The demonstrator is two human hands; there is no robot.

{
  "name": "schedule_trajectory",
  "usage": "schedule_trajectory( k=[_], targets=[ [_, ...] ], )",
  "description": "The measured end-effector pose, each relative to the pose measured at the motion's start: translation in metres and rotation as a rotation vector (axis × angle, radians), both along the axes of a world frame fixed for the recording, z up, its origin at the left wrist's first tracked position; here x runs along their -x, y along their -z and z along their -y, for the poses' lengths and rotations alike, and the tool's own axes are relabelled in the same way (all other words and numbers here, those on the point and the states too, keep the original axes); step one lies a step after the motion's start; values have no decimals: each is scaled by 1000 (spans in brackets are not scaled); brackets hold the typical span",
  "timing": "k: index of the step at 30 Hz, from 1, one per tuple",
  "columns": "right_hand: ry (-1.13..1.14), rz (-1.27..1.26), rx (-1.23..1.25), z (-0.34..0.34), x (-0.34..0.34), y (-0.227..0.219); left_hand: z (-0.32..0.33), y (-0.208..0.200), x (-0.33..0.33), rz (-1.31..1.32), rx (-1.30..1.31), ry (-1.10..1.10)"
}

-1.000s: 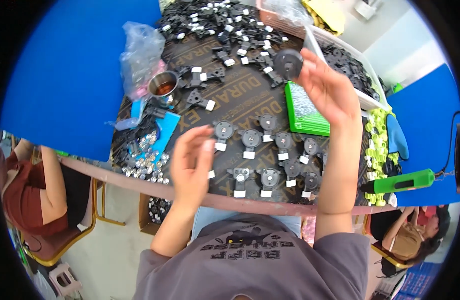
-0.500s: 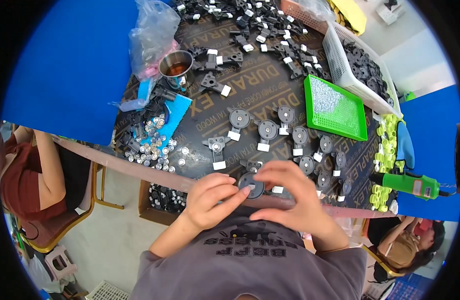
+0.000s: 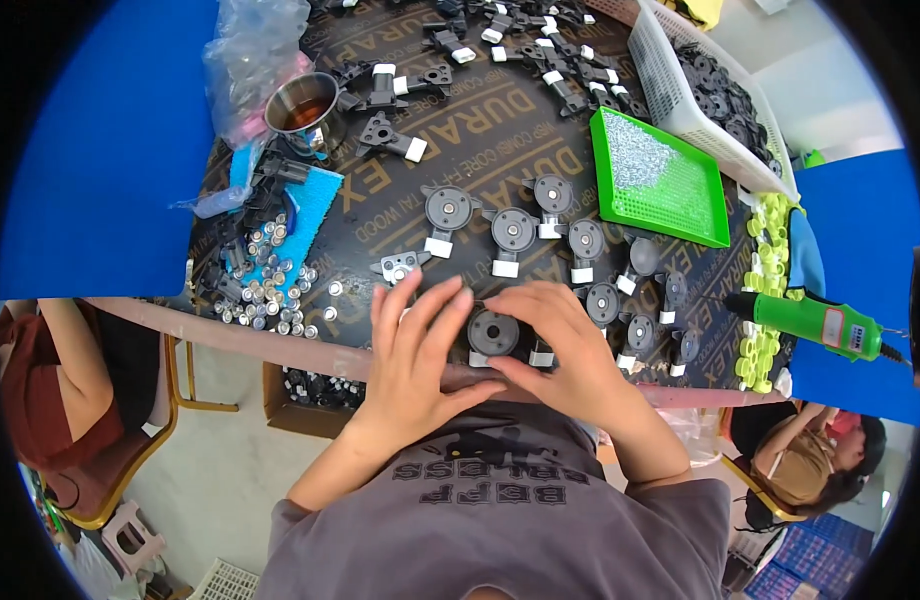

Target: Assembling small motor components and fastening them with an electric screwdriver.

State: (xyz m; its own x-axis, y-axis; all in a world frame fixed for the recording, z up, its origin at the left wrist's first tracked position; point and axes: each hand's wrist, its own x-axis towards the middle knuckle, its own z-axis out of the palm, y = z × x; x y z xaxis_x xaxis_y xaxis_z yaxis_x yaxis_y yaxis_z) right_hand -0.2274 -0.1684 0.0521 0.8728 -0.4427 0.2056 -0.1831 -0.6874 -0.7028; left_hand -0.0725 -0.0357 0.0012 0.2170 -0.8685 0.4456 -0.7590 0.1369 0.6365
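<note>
At the table's near edge a black round disc [image 3: 493, 332] with a central hole rests on a part with a white end. The curved fingers and thumb of my right hand [image 3: 570, 345] bracket the disc at its far and near rim. My left hand [image 3: 412, 350] is beside it on the left, fingers stretched and thumb apart, with nothing visible in it. Just beyond the left fingertips lies a black bracket [image 3: 400, 266] without a disc. Several finished-looking pieces with round discs [image 3: 513, 230] and white ends stand in loose rows ahead and to the right.
Small metal bearings [image 3: 270, 290] lie by a blue mat [image 3: 315, 215] at left, near a metal cup [image 3: 302, 112]. To the right are a green tray [image 3: 695, 205] of small metal bits, a white basket [image 3: 670, 95] of black discs, yellow-green clips [image 3: 765, 290] and a green power screwdriver [image 3: 815, 325].
My left hand has come off the disc and spread its fingers. The disc now sits on a white-ended part at the edge, with my right hand closed in around it. The view has shifted slightly.
</note>
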Motion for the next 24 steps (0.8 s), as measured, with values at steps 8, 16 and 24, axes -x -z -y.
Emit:
schedule_trajectory(
  k=[8,16,24],
  targets=[
    [-1,-45,10,3,0,15,4,5,4,59,-94,-23],
    [85,-78,171,-8,-3,8,7,5,5,36,-96,-34],
    [131,-178,288,-12,-10,0,12,6,4,25,-96,-12]
  ],
)
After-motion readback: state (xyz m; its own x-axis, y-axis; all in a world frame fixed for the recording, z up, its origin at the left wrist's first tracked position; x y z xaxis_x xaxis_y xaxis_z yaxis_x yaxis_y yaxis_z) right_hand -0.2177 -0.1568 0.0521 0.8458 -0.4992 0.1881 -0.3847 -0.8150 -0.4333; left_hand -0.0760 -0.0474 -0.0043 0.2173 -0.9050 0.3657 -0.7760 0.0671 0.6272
